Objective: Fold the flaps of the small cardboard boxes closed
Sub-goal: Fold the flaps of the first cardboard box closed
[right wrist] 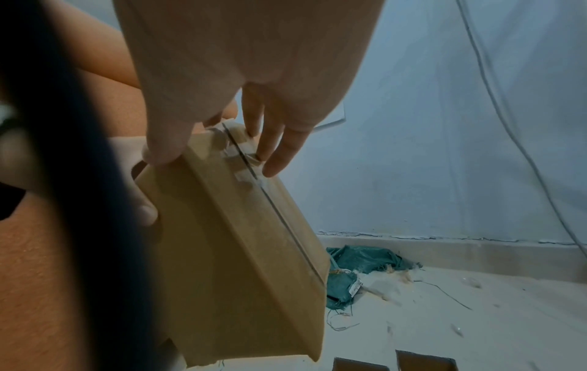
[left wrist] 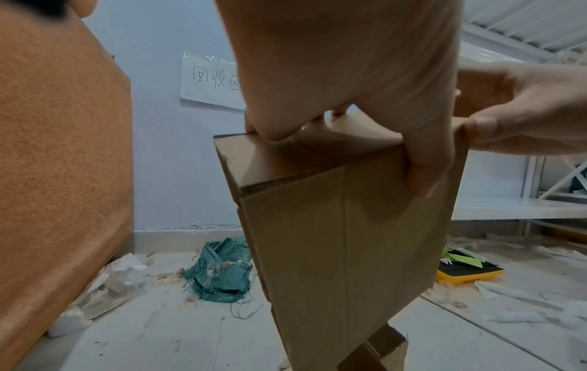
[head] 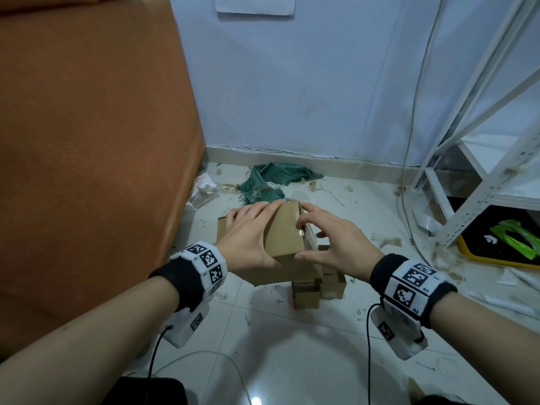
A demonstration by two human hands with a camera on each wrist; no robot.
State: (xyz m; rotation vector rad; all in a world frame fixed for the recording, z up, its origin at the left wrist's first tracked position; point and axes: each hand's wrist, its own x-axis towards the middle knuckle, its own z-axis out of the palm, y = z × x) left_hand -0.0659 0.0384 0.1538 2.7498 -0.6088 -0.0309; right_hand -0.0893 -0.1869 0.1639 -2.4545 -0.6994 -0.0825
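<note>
A small brown cardboard box (head: pixel 287 238) is held above the floor, tilted, between both hands. My left hand (head: pixel 251 236) grips it, fingers over the far top edge and thumb (left wrist: pixel 422 163) down the near side. My right hand (head: pixel 336 244) holds the box's right end, thumb on the near corner and spread fingers (right wrist: pixel 273 150) on the end flaps. Those flaps lie closed along a seam with torn tape scraps (right wrist: pixel 244 160). Under the held box, more small cardboard boxes (head: pixel 318 287) sit on the floor.
An orange upholstered block (head: pixel 87 141) fills the left. A green woven sack (head: pixel 268 182) lies by the wall. A white metal rack (head: pixel 482 171) stands at right over a yellow-rimmed black tray (head: pixel 496 252). Flat cardboard (head: pixel 226 229) and scraps litter the tiles.
</note>
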